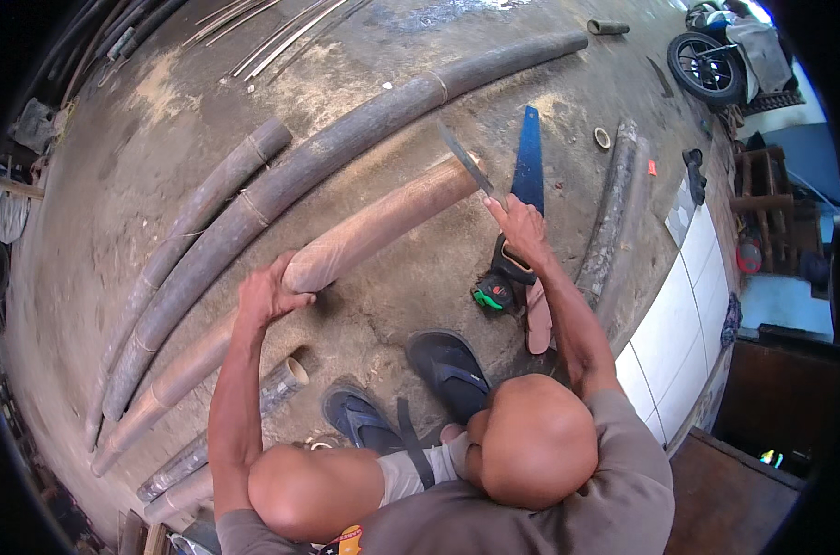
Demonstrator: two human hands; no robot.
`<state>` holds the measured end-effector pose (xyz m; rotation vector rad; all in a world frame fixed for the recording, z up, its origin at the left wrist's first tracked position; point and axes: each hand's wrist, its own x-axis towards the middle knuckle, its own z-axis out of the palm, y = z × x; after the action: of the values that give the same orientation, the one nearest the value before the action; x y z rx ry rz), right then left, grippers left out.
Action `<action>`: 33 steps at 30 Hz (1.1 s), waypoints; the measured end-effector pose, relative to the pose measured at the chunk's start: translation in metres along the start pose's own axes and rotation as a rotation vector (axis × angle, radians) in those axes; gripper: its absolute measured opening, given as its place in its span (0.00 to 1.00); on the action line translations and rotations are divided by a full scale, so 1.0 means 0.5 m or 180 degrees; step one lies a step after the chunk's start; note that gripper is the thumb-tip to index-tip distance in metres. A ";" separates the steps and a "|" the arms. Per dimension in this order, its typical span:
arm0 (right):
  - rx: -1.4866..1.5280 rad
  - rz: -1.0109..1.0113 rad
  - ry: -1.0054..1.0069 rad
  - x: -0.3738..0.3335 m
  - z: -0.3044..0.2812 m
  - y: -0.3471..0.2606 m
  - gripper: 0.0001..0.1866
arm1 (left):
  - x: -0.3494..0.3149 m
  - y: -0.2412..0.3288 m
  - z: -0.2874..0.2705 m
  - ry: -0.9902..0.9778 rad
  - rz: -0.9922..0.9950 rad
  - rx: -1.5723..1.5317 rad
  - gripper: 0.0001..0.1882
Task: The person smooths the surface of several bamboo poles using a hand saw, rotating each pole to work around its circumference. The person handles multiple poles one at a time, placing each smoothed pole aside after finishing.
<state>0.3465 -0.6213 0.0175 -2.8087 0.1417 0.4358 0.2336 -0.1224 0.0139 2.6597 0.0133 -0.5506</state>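
Note:
A tan, scraped bamboo pole point(383, 222) runs slantwise across the floor in front of me, from the lower left to the middle. My left hand point(270, 292) is closed around it near a swollen joint, the thumb on the near side. In my right hand point(520, 228) I grip a knife by its handle. Its long grey knife blade point(464, 157) points up and left, lying across the far end of the pole. Just beyond my right hand lies a handsaw with a blue blade point(528, 162), and a black and green tape measure point(492, 292) sits below its handle.
Two dark bamboo poles point(346, 134) point(207, 190) lie beyond mine. More bamboo lengths point(610, 217) lie at right, and a short bamboo tube point(281, 381) is near my left foot. White tiles point(670, 356) edge the floor at right. A motorbike wheel point(707, 67) stands far right.

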 end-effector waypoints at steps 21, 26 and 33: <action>-0.1665 -0.1173 -0.0030 -0.033 0.046 -0.075 0.27 | -0.010 -0.005 -0.020 -0.0158 -0.0053 -0.0040 0.56; -0.1029 -0.0702 0.0538 0.049 0.031 0.179 0.19 | -0.022 0.052 0.055 0.0877 0.0309 0.0645 0.57; 0.0339 -0.0027 0.0080 -0.010 -0.015 -0.004 0.37 | -0.006 0.005 0.020 0.0206 0.0069 0.0247 0.58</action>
<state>0.3444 -0.6215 0.0263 -2.7099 0.1537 0.3795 0.2270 -0.1285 0.0077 2.7489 -0.0182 -0.4667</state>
